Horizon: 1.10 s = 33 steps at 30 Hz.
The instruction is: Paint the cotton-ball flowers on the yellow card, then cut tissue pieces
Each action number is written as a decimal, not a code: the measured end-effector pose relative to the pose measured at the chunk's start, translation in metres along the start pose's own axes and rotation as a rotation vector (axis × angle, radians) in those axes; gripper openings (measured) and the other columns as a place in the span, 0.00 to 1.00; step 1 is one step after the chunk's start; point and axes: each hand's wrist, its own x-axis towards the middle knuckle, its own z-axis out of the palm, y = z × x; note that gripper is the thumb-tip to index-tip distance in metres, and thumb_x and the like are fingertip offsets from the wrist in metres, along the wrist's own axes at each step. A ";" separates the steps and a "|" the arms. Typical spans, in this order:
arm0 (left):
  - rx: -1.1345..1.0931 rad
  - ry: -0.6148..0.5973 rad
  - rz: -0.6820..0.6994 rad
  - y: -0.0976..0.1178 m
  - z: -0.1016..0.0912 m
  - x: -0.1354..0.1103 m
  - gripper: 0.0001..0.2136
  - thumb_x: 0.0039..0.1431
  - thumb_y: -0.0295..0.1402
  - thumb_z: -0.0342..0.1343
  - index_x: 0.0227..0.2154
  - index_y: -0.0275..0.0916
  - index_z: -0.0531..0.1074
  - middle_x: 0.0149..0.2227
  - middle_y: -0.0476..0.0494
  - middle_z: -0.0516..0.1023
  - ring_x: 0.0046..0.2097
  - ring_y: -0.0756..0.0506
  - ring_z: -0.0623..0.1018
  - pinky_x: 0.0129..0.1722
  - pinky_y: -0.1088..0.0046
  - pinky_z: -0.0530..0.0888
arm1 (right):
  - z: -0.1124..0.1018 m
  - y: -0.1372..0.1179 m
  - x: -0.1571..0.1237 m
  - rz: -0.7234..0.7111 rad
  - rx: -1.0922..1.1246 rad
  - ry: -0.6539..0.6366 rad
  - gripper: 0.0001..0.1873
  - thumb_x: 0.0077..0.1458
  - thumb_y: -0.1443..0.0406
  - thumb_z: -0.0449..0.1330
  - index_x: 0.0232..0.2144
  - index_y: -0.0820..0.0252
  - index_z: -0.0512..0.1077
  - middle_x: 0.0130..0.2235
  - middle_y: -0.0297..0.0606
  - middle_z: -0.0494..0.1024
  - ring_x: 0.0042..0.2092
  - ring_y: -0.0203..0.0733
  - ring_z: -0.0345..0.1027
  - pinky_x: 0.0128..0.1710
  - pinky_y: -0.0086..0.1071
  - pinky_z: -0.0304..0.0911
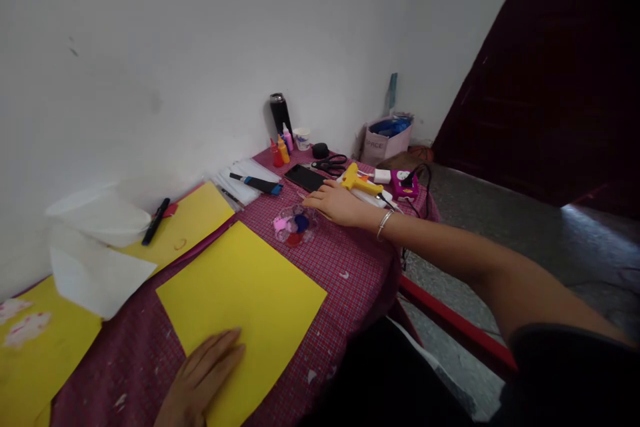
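Observation:
My left hand [204, 373] lies flat on the lower left part of a square yellow sheet of paper [250, 280], its fingers stretched out. Across the table, my right hand [335, 204] reaches out palm down with extended fingers and shows nothing held. Its fingertips are at the far right edge of a clear flower-shaped paint palette [314, 221] with pink, blue and red paint in its wells. I cannot tell whether they touch it. Just beyond the hand lies a black phone [304, 177]. A yellow glue gun [363, 181] rests to its right.
Paint bottles [278, 152], a paper cup [302, 139], a black flask [280, 115] and scissors [331, 164] stand or lie at the back. A brush-like tool [257, 183] lies on plastic bags. Cords run from a purple power strip [404, 185]. White paper [95, 273] lies left.

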 end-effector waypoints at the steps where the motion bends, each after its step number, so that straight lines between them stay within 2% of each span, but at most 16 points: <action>1: 0.014 0.015 0.010 -0.001 0.000 0.001 0.31 0.54 0.34 0.53 0.63 0.54 0.60 0.59 0.46 0.72 0.57 0.41 0.74 0.53 0.63 0.74 | 0.003 0.001 0.003 -0.011 -0.028 -0.010 0.20 0.63 0.69 0.49 0.56 0.58 0.68 0.52 0.46 0.75 0.48 0.48 0.65 0.53 0.45 0.46; 7: 0.029 0.069 0.066 -0.003 -0.001 0.006 0.27 0.58 0.46 0.51 0.61 0.50 0.63 0.57 0.44 0.74 0.55 0.41 0.76 0.50 0.65 0.76 | 0.018 0.004 0.011 -0.013 -0.092 -0.059 0.20 0.63 0.68 0.50 0.56 0.56 0.67 0.52 0.44 0.75 0.50 0.49 0.65 0.56 0.48 0.44; 10: -0.006 0.071 0.021 0.001 0.000 0.006 0.26 0.58 0.41 0.53 0.60 0.49 0.63 0.57 0.42 0.74 0.55 0.41 0.75 0.51 0.65 0.75 | 0.016 0.003 0.011 0.007 -0.073 -0.099 0.20 0.64 0.68 0.49 0.56 0.54 0.67 0.52 0.44 0.75 0.51 0.48 0.66 0.57 0.48 0.45; 13: -0.052 0.068 -0.025 0.005 0.002 0.004 0.26 0.55 0.34 0.57 0.58 0.50 0.65 0.58 0.43 0.73 0.57 0.42 0.73 0.53 0.65 0.74 | 0.006 -0.006 0.011 0.073 -0.039 -0.069 0.22 0.63 0.69 0.50 0.57 0.56 0.67 0.53 0.45 0.75 0.52 0.49 0.66 0.58 0.48 0.47; 16: -0.123 0.113 -0.021 0.008 0.006 0.001 0.26 0.54 0.28 0.54 0.57 0.52 0.66 0.58 0.45 0.73 0.59 0.42 0.70 0.54 0.62 0.72 | -0.005 -0.031 0.014 0.072 0.045 0.003 0.20 0.62 0.71 0.50 0.55 0.59 0.69 0.51 0.45 0.76 0.52 0.48 0.67 0.58 0.47 0.50; 19: -0.194 0.126 -0.039 0.011 0.010 -0.003 0.29 0.53 0.23 0.50 0.57 0.52 0.66 0.57 0.46 0.73 0.60 0.42 0.69 0.57 0.57 0.70 | -0.011 -0.069 0.017 -0.076 0.176 0.026 0.18 0.62 0.71 0.50 0.51 0.61 0.71 0.50 0.44 0.77 0.51 0.45 0.67 0.58 0.44 0.54; 22: -0.252 0.101 -0.036 0.012 0.013 -0.009 0.29 0.53 0.24 0.49 0.58 0.52 0.65 0.57 0.45 0.73 0.60 0.42 0.69 0.57 0.55 0.69 | -0.010 -0.108 0.021 -0.237 0.282 -0.022 0.17 0.63 0.67 0.52 0.53 0.63 0.71 0.52 0.44 0.76 0.53 0.45 0.67 0.59 0.43 0.56; 24: -0.251 0.112 -0.003 0.011 0.016 -0.013 0.28 0.54 0.26 0.49 0.59 0.52 0.63 0.57 0.45 0.73 0.60 0.42 0.69 0.57 0.57 0.69 | -0.007 -0.130 0.025 -0.305 0.325 -0.060 0.22 0.63 0.63 0.53 0.58 0.65 0.66 0.58 0.46 0.71 0.57 0.46 0.63 0.61 0.43 0.54; 27: -0.191 0.156 0.082 0.011 0.024 -0.014 0.24 0.59 0.29 0.48 0.59 0.50 0.63 0.55 0.44 0.75 0.59 0.43 0.70 0.56 0.61 0.69 | -0.007 -0.154 0.034 -0.344 0.367 -0.083 0.33 0.64 0.56 0.52 0.65 0.69 0.55 0.67 0.50 0.57 0.66 0.49 0.50 0.65 0.44 0.49; 30: -0.129 0.160 0.123 0.013 0.032 -0.013 0.19 0.63 0.33 0.47 0.56 0.48 0.66 0.54 0.43 0.75 0.59 0.44 0.69 0.57 0.63 0.67 | -0.006 -0.169 0.045 -0.360 0.410 -0.081 0.40 0.63 0.52 0.52 0.67 0.71 0.48 0.69 0.53 0.47 0.71 0.48 0.36 0.68 0.43 0.43; 33: -0.113 0.136 0.090 0.020 0.034 -0.011 0.16 0.64 0.32 0.48 0.53 0.48 0.68 0.55 0.45 0.75 0.60 0.45 0.68 0.61 0.63 0.63 | 0.010 -0.175 0.052 -0.369 0.422 -0.133 0.42 0.62 0.51 0.52 0.67 0.73 0.46 0.70 0.55 0.43 0.71 0.48 0.31 0.69 0.44 0.40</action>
